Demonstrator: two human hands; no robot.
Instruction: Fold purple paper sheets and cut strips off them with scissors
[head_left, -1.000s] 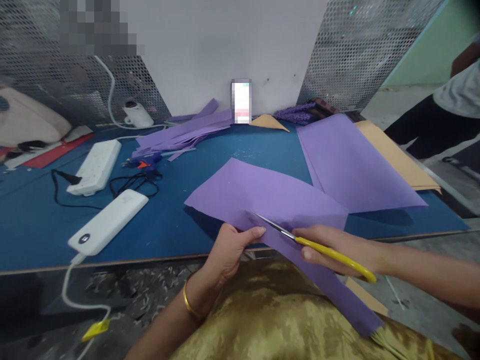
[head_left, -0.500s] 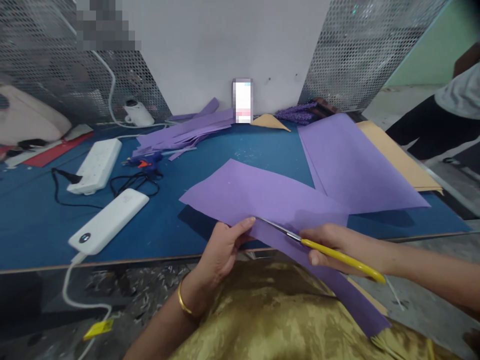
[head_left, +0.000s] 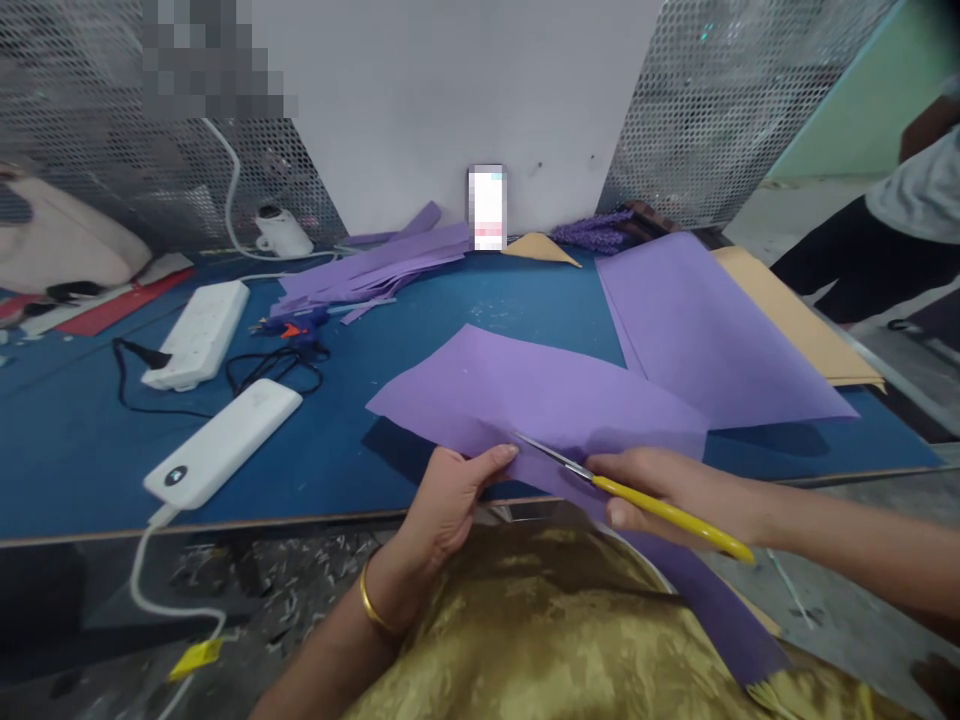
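Observation:
My left hand (head_left: pixel 450 500) pinches the near edge of a purple paper sheet (head_left: pixel 525 395) that lies over the front of the blue table (head_left: pixel 90 450). My right hand (head_left: pixel 675 490) grips yellow-handled scissors (head_left: pixel 637 495), whose blades sit in the sheet just right of my left thumb. A cut purple strip (head_left: pixel 712 610) hangs from the sheet down over my gold-clad lap.
A second purple sheet (head_left: pixel 697 320) lies on tan card (head_left: pixel 795 320) at the right. Purple strips (head_left: pixel 375 270) pile at the back. A white power bank (head_left: pixel 225 440), power strip (head_left: pixel 199 335), glue gun (head_left: pixel 292 328) and cables sit left. Another person (head_left: pixel 900 230) stands far right.
The scissors have stayed in the sheet with little shift. The hanging strip has grown a bit longer and the view has tilted slightly.

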